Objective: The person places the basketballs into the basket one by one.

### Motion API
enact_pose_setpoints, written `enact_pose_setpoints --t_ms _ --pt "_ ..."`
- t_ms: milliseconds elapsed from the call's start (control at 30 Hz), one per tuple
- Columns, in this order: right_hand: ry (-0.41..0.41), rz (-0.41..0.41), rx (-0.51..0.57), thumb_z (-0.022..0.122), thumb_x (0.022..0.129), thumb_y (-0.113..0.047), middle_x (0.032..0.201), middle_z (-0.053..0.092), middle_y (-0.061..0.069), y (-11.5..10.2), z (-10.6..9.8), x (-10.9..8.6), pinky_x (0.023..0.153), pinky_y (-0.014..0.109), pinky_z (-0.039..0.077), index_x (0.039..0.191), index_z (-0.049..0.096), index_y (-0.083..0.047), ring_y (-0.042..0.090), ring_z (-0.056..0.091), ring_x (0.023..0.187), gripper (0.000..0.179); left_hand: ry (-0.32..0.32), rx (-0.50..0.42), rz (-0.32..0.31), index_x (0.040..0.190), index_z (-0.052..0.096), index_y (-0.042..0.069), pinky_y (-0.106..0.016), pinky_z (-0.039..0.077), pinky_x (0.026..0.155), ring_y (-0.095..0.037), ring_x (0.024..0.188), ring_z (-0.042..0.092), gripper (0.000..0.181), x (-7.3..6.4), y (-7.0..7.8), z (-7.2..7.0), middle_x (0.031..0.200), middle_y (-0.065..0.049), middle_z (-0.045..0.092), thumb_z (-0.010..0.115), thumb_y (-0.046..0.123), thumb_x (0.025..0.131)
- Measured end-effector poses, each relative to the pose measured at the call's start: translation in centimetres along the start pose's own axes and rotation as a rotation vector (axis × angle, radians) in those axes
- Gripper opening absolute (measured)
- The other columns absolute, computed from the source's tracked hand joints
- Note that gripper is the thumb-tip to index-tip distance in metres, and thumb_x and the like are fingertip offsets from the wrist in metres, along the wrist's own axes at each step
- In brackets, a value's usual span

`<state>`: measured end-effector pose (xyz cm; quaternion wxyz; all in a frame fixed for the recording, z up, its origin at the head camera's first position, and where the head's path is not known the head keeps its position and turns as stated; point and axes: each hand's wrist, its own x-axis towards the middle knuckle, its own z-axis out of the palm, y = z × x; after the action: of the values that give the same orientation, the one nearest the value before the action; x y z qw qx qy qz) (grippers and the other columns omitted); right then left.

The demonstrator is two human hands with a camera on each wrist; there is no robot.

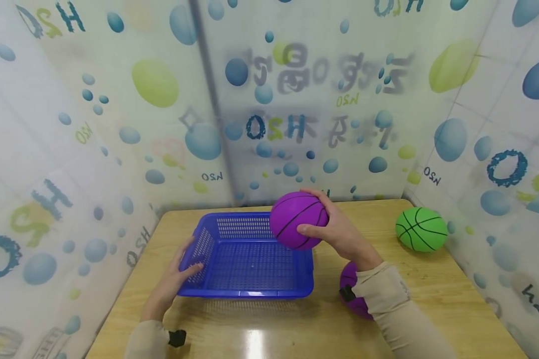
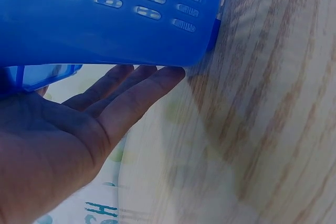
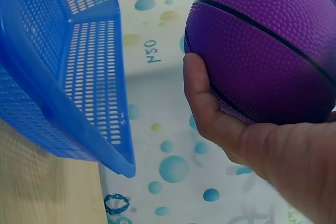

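Purple ball held above right rear of blue basket; second purple ball partly covered by forearm

Far left: the printed backdrop [image 1: 154,82] stood beside the table [image 1: 220,334] and ran round behind it and along the right side. A beige left sleeve [image 1: 147,339] entered low in the head view, a small black object [image 1: 177,338] at its cuff.

Left hand [image 1: 172,281]: gripped the left wall of the blue basket [image 1: 247,294], thumb over the rim on the inside, fingers along the outside. In the left wrist view the fingertips met the blue edge.

Centre: the basket sat on the wooden table, its perforated walls and gridded floor in sight. The held purple ball [image 1: 296,219] blocked the view of its right rear corner. Right wrist view: ball and basket apart.

Right hand [image 1: 339,232]: gripped this ball from its right side, thumb on the near face, fingers round the far side.

Right of the basket: a second purple ball [image 1: 350,274] rested on the table, apart from the basket. The right sleeve [image 1: 382,289] and a black wrist piece [image 1: 347,293] crossed in front, so its full outline could not be read.

Far right: a green ball [image 1: 421,229] with black lines lay near the table's rear right corner, close to the backdrop, well apart from the basket.
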<state>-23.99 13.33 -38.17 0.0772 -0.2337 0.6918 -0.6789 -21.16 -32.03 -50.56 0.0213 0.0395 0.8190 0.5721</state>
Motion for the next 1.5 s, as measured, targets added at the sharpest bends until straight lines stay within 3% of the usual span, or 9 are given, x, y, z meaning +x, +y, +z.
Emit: enact_pose_setpoints --t_ms 600,967,1300,1500 --pt "-0.074 0.036 0.016 0.091 0.079 -0.023 0.152 0.042 0.007 3.0 3.6 0.7 0.092 0.051 0.06 0.152 0.041 -0.04 0.04 0.058 0.126 0.09 -0.002 0.048 -0.006 0.166 0.02 0.035 -0.079 0.009 0.116 -0.045 0.157 0.005 0.08 0.1 0.2 0.1 0.174 -0.005 0.006 0.067 0.025 0.102" --pt "-0.106 0.01 -0.215 0.095 0.074 -0.034 0.146 0.047 -0.002 5.5 5.1 0.2 0.087 0.042 0.061 0.155 0.037 -0.041 0.031 0.061 0.121 0.1 -0.002 0.05 -0.018 0.166 0.02 0.036 -0.079 0.008 0.115 -0.045 0.157 0.004 0.08 -0.1 0.4 0.0 0.174 -0.005 0.007 0.067 0.025 0.102" --pt "-0.068 0.019 -0.396 0.097 0.065 -0.05 0.146 0.044 -0.007 5.9 5.7 0.1 0.084 0.039 0.062 0.151 0.038 -0.052 0.027 0.058 0.123 0.104 0.005 0.036 -0.011 0.165 0.02 0.038 -0.079 0.007 0.116 -0.043 0.157 0.003 0.082 0.0 0.3 -0.1 0.174 -0.002 0.007 0.068 0.028 0.101" --pt "-0.065 0.017 -0.451 0.096 0.064 -0.056 0.146 0.042 -0.009 6.2 5.8 -0.1 0.085 0.039 0.061 0.151 0.037 -0.054 0.024 0.057 0.123 0.105 0.002 0.04 -0.018 0.165 0.019 0.04 -0.079 0.008 0.116 -0.043 0.157 0.003 0.081 0.0 0.3 -0.1 0.174 0.0 0.006 0.068 0.028 0.102"
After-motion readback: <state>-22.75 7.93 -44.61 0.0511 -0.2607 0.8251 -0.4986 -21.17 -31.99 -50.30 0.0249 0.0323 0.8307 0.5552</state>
